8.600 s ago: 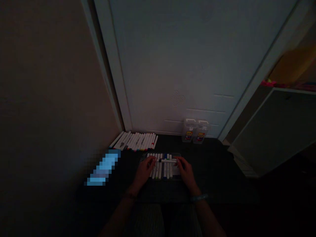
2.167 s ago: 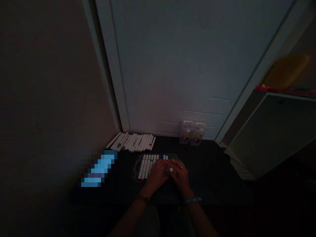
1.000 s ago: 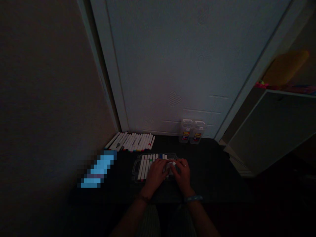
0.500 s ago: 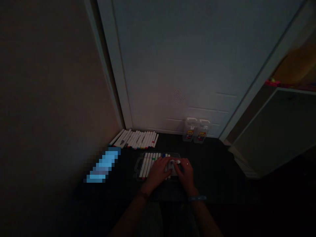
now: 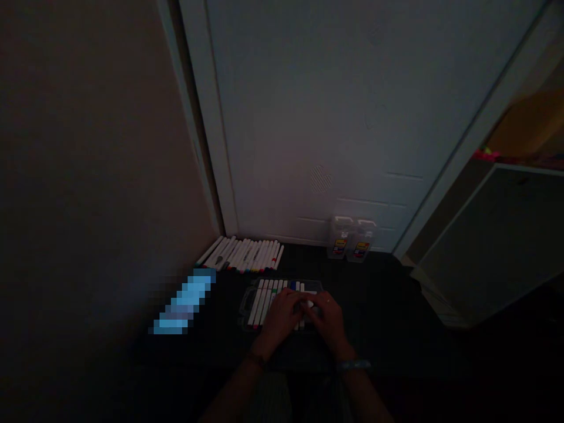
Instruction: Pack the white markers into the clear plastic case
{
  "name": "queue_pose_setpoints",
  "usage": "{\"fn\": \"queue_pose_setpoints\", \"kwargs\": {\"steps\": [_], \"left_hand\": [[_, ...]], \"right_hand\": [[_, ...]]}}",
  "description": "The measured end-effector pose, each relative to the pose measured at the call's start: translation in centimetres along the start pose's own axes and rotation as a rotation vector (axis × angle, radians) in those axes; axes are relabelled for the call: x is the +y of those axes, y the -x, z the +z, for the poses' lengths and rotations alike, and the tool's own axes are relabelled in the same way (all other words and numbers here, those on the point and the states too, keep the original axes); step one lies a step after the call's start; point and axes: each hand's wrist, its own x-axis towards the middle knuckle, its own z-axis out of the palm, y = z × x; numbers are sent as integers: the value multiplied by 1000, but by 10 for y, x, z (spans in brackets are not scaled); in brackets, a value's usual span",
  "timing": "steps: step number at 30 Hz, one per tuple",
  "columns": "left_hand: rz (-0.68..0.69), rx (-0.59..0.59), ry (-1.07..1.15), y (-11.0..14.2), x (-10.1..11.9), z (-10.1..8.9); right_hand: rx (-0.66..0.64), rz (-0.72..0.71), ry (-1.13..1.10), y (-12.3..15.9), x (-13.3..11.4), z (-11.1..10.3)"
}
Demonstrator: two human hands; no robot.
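Observation:
The scene is very dark. A clear plastic marker case [image 5: 247, 301] lies on a dark surface in front of me, holding a row of white markers [image 5: 263, 295]. My left hand [image 5: 282, 316] and my right hand [image 5: 328, 320] rest side by side over the right part of the case, fingers curled. Between their fingertips a small white piece of a marker [image 5: 309, 304] shows. Both hands appear closed on it. The markers beneath the hands are hidden.
A second row of loose white markers [image 5: 244, 255] lies by the door's base. Two clear boxes with coloured labels [image 5: 350, 239] stand against the white door [image 5: 335, 117]. A glowing blue blurred item [image 5: 183, 301] lies left. A cabinet [image 5: 493, 235] stands right.
The hands stay over the case's right part and have drawn closer together; the red-tipped marker end seen half a second ago is now covered. The view shifted slightly.

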Motion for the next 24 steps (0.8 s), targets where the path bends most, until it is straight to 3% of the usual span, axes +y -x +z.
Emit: {"fn": "queue_pose_setpoints", "kwargs": {"steps": [24], "left_hand": [[50, -3, -73, -1, -3, 1]], "right_hand": [[54, 8, -36, -2, -9, -3]]}}
